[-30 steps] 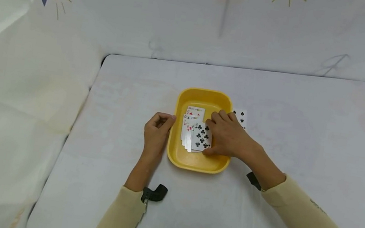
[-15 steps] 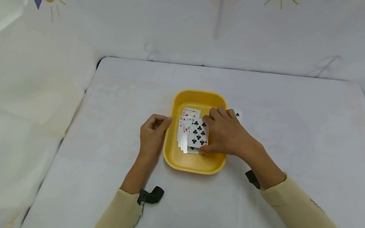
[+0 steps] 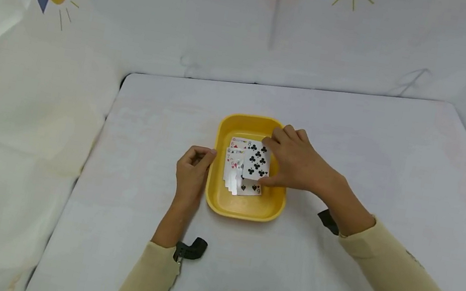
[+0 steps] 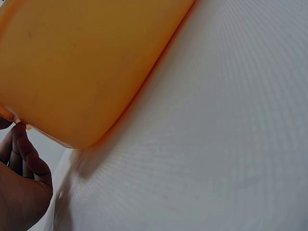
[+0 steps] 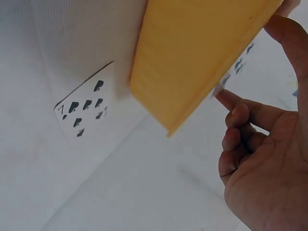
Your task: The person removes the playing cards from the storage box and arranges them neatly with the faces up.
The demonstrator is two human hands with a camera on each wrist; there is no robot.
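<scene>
Centre of head view: eight of clubs point(image 3: 257, 161) is pinched at its right edge by the right hand point(image 3: 296, 161), held over the fanned cards point(image 3: 236, 169) in the yellow tray point(image 3: 243, 207). Left hand point(image 3: 192, 172), loosely curled and holding nothing, is rested against the tray's left rim, likely as a brace. A seven of spades point(image 5: 83, 111) is seen lying outside on the table point(image 3: 396, 156).

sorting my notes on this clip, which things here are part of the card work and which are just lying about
In the work:
right hand pinching the eight of clubs
fanned cards
yellow tray
left hand touching the tray's side

Lying about:
seven of spades on the table beside the tray
</scene>
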